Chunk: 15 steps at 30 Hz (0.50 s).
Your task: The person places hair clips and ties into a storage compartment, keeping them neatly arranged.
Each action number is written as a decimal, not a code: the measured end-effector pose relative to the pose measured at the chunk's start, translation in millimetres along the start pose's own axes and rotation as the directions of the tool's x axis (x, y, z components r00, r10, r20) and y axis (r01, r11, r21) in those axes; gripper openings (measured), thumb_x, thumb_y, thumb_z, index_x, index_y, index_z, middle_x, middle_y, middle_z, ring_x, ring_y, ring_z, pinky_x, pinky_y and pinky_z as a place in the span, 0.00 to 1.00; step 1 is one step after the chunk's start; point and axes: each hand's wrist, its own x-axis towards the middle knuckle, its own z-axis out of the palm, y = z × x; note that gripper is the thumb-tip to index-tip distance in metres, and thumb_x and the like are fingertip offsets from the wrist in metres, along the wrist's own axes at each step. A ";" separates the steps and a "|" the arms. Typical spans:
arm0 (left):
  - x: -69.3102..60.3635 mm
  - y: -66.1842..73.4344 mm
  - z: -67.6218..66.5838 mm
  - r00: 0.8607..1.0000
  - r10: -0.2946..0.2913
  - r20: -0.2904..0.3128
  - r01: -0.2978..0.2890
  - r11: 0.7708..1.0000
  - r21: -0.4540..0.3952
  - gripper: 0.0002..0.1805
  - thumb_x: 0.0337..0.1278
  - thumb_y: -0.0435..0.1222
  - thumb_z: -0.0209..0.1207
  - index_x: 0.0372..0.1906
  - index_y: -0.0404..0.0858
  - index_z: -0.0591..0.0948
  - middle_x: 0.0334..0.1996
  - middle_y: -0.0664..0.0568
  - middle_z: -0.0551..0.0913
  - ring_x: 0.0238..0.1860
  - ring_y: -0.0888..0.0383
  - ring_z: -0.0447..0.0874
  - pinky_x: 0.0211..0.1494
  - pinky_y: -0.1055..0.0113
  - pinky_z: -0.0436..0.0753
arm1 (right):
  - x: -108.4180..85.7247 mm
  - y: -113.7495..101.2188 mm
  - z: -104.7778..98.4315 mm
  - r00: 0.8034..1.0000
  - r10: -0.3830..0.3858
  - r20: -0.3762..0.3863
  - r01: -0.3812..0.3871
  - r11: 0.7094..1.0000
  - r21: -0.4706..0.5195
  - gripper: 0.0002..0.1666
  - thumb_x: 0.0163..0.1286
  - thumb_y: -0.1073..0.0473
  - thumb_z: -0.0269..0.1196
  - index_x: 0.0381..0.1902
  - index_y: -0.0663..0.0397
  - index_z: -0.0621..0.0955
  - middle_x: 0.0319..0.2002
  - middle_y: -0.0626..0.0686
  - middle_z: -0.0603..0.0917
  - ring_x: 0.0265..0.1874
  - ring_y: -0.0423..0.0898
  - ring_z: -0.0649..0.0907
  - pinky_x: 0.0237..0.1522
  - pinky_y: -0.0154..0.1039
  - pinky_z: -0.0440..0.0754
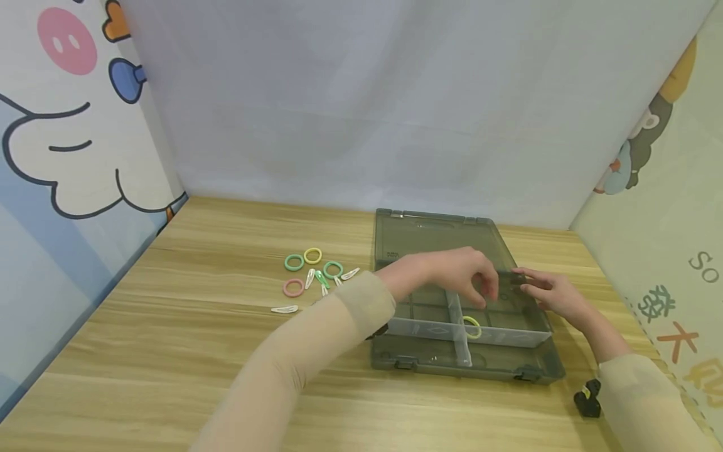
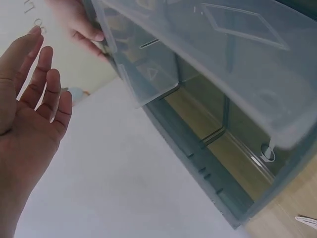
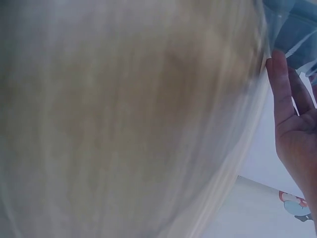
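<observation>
An opened grey translucent box (image 1: 469, 370) with dividers stands on the table. Above its compartments hangs the left hand (image 1: 460, 273), fingers loosely bent with nothing between them; in the left wrist view the same hand (image 2: 34, 109) is relaxed beside the box (image 2: 198, 168). A yellow-green ring (image 1: 472, 328) lies in the box's front right area, by the divider. The right hand (image 1: 556, 295) touches the box's right edge with its fingertips; the right wrist view shows this hand (image 3: 297, 119) with extended fingers at the box's side (image 3: 297, 29).
Left of the box lie several rings, among them a pink one (image 1: 293, 287) and a yellow one (image 1: 312, 255), and several hair clips, one white (image 1: 285, 309) and one green (image 1: 322, 279). The box lid (image 1: 440, 235) lies at the back. A small black object (image 1: 588, 399) is near the right sleeve.
</observation>
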 end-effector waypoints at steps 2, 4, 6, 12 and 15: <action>-5.1 0.0 -2.9 1.000 0.012 -0.022 -0.013 1.000 -0.024 0.10 0.56 0.39 0.64 0.44 0.46 0.83 0.43 0.59 0.82 0.46 0.66 0.78 0.51 0.79 0.73 | -0.1 0.1 0.1 1.000 -0.002 0.000 0.002 1.000 0.000 0.34 0.73 0.47 0.52 0.71 0.57 0.60 0.67 0.70 0.62 0.60 0.68 0.69 0.47 0.61 0.77; -11.0 -0.9 -5.7 0.998 0.030 -0.051 -0.033 0.998 -0.060 0.11 0.56 0.38 0.64 0.45 0.44 0.83 0.44 0.59 0.82 0.46 0.67 0.78 0.52 0.79 0.74 | -0.1 0.2 0.2 1.000 -0.004 -0.003 0.004 1.000 0.003 0.34 0.73 0.47 0.52 0.71 0.57 0.61 0.67 0.70 0.62 0.61 0.68 0.69 0.47 0.62 0.77; -17.5 -2.1 -8.5 0.996 0.034 -0.082 -0.042 0.995 -0.091 0.11 0.56 0.38 0.64 0.45 0.45 0.83 0.44 0.60 0.82 0.46 0.69 0.77 0.51 0.80 0.73 | -0.1 0.1 0.1 1.000 -0.005 -0.008 0.005 1.000 0.006 0.34 0.73 0.48 0.52 0.71 0.58 0.61 0.66 0.70 0.62 0.61 0.68 0.68 0.48 0.63 0.76; -40.2 -5.3 -14.3 0.983 0.008 -0.183 -0.038 0.986 -0.165 0.11 0.56 0.41 0.64 0.44 0.48 0.82 0.43 0.64 0.81 0.44 0.70 0.74 0.47 0.78 0.73 | 0.5 0.4 1.0 1.000 -0.009 -0.021 0.009 1.000 0.004 0.33 0.74 0.48 0.52 0.70 0.59 0.62 0.65 0.70 0.64 0.61 0.68 0.68 0.48 0.63 0.76; -51.3 -6.3 -14.8 0.976 -0.010 -0.218 -0.037 0.976 -0.215 0.11 0.56 0.41 0.64 0.45 0.48 0.82 0.42 0.64 0.81 0.43 0.67 0.74 0.45 0.74 0.76 | 0.7 1.0 1.6 1.000 -0.013 -0.024 0.013 1.000 0.000 0.32 0.74 0.49 0.52 0.70 0.59 0.62 0.65 0.70 0.65 0.61 0.67 0.68 0.48 0.62 0.76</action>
